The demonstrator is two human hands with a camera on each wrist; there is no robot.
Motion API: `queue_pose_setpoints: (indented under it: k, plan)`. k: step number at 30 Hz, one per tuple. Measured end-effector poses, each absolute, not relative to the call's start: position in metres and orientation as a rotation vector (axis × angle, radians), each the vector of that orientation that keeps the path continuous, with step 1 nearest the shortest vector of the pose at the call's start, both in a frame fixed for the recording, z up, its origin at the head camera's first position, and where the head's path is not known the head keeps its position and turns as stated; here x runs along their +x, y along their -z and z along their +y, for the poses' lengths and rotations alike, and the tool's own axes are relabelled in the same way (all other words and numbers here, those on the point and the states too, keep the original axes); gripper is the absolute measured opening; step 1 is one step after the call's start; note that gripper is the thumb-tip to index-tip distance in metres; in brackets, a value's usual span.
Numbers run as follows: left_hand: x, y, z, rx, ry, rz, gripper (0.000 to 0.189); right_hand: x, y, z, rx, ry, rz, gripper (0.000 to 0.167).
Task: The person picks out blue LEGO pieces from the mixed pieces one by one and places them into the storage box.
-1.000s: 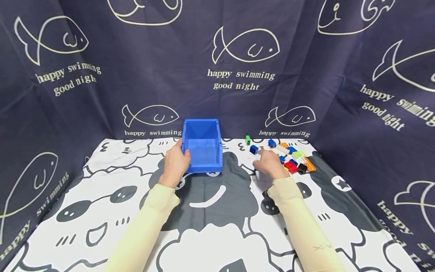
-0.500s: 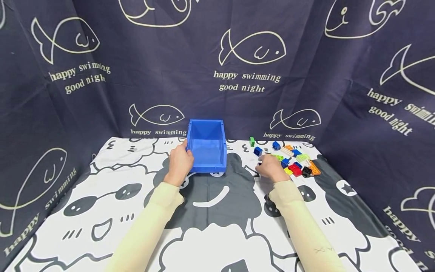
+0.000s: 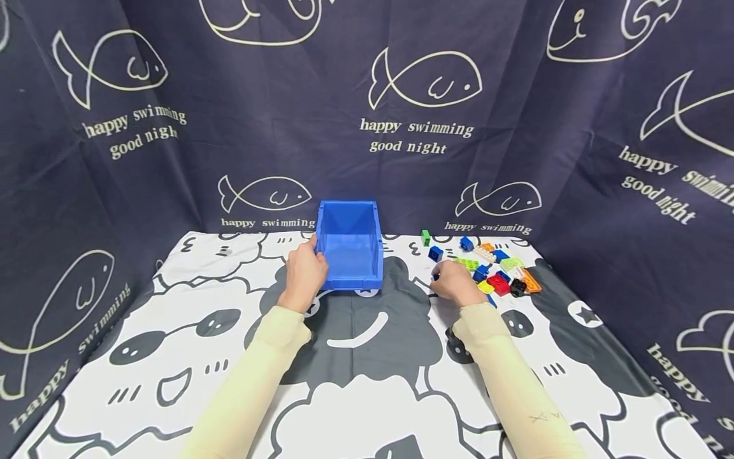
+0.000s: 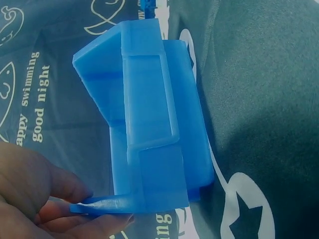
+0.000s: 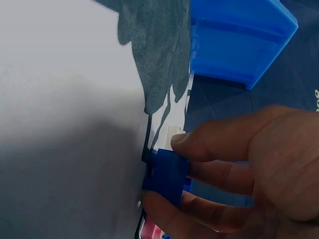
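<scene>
My left hand [image 3: 306,271] grips the left wall of an open blue plastic bin [image 3: 351,284], thumb inside and fingers outside. In the left wrist view, the bin's wall [image 4: 104,204] runs between thumb and fingers. My right hand [image 3: 459,285] is low over the cloth at the left side of a pile of toy building bricks. In the right wrist view, its thumb and fingers pinch a dark blue brick [image 5: 168,175]. A cream-white piece [image 5: 172,135] shows right at the thumb tip. Another blue brick [image 3: 436,253] lies just beyond the hand.
Several bricks lie right of my right hand, among them a red brick [image 3: 497,284], a black brick [image 3: 518,288] and an orange piece [image 3: 531,280]. A green brick [image 3: 425,238] stands farther back. Dark fabric [image 3: 401,178] hangs behind the sheep-print cloth [image 3: 367,421].
The head view has shifted slightly, so everything sits farther right. My left hand keeps its grip on the bin. A blue piece now shows beside my right wrist; the right hand has barely moved.
</scene>
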State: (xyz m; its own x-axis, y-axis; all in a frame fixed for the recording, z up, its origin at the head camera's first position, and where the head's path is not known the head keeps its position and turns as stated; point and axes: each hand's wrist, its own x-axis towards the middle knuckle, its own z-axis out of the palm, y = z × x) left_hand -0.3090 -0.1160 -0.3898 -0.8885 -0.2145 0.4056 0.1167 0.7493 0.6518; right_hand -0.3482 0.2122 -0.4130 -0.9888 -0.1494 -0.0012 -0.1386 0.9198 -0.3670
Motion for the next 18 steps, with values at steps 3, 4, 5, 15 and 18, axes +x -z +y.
queue_pose_setpoints:
  k: [3, 4, 5, 15, 18]
  plan:
    - [-0.309, 0.39, -0.117, 0.07, 0.965, -2.482, 0.049, -0.348, 0.411, 0.211, -0.244, 0.573, 3.048, 0.036]
    - [-0.309, 0.391, -0.117, 0.067, 0.966, -2.481, 0.048, -0.348, 0.412, 0.211, -0.239, 0.577, 3.043, 0.036]
    - [-0.309, 0.391, -0.117, 0.065, 0.967, -2.479, 0.049, -0.348, 0.413, 0.211, -0.236, 0.578, 3.04, 0.036]
    - [-0.309, 0.391, -0.116, 0.09, 0.984, -2.498, 0.05, -0.347, 0.409, 0.21, -0.248, 0.608, 3.056, 0.039]
    - [-0.309, 0.39, -0.116, 0.1, 0.987, -2.507, 0.051, -0.345, 0.403, 0.208, -0.259, 0.63, 3.074, 0.04]
